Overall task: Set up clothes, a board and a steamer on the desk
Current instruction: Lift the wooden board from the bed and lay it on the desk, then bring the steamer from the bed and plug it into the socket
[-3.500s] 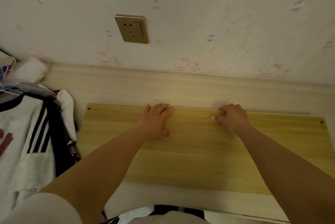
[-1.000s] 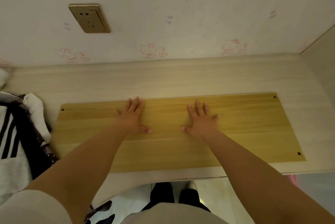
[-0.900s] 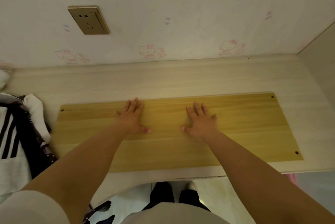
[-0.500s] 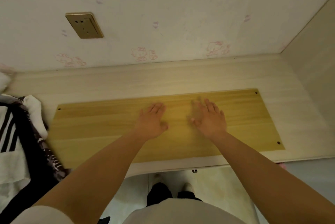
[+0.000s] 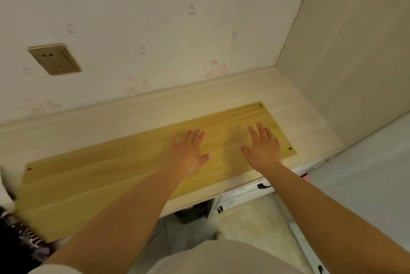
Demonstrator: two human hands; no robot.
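A long yellow wooden board [image 5: 106, 176] lies flat on the pale desk [image 5: 155, 109], parallel to the wall. My left hand [image 5: 188, 151] is over the board's right half, fingers spread, holding nothing. My right hand [image 5: 263, 148] is open with fingers apart near the board's right end. I cannot tell whether the palms touch the wood. A dark patterned garment [image 5: 20, 242] shows at the lower left edge, next to the board's left end. No steamer is in view.
A gold wall socket [image 5: 54, 59] sits on the wallpapered wall above the desk's left part. A beige side panel [image 5: 355, 52] closes the desk on the right. Below the front edge are drawer fronts [image 5: 244, 194] and the floor.
Both hands have slid to the right along the board and now sit nearer its right end. The view has swung right, so the pile of clothes is almost out of frame.
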